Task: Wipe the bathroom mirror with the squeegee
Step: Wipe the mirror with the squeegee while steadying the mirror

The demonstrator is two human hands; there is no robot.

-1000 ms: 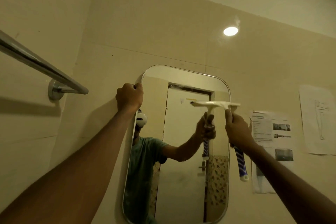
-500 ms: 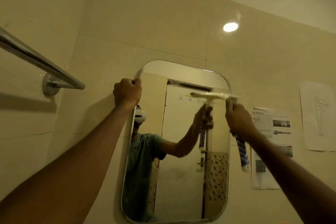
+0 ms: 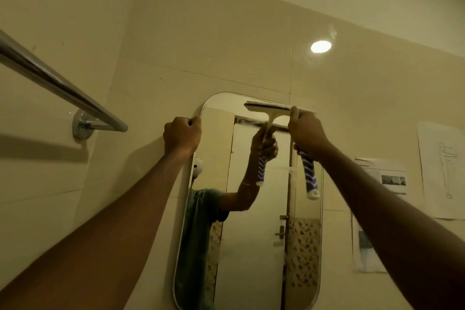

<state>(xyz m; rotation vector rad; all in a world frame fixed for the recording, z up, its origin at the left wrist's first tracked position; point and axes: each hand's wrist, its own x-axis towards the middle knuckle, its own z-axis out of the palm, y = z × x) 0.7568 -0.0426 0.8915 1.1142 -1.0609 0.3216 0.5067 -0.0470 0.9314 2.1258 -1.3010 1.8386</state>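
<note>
Squeegee [image 3: 269, 110] clenched in right grip [image 3: 305, 133], against mirror [image 3: 251, 246]

Held squeegee [image 3: 269, 109] along mirror [image 3: 251, 259] top with right hand [image 3: 305, 133]. Gripped mirror's left edge with left hand [image 3: 182, 137], right of rail [image 3: 57, 85].

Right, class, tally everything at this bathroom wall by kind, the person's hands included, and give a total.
Mirror: 1
Squeegee: 1
Towel rail: 1
Paper sheets: 2
Hands: 2, left hand and right hand
Total: 7
</note>
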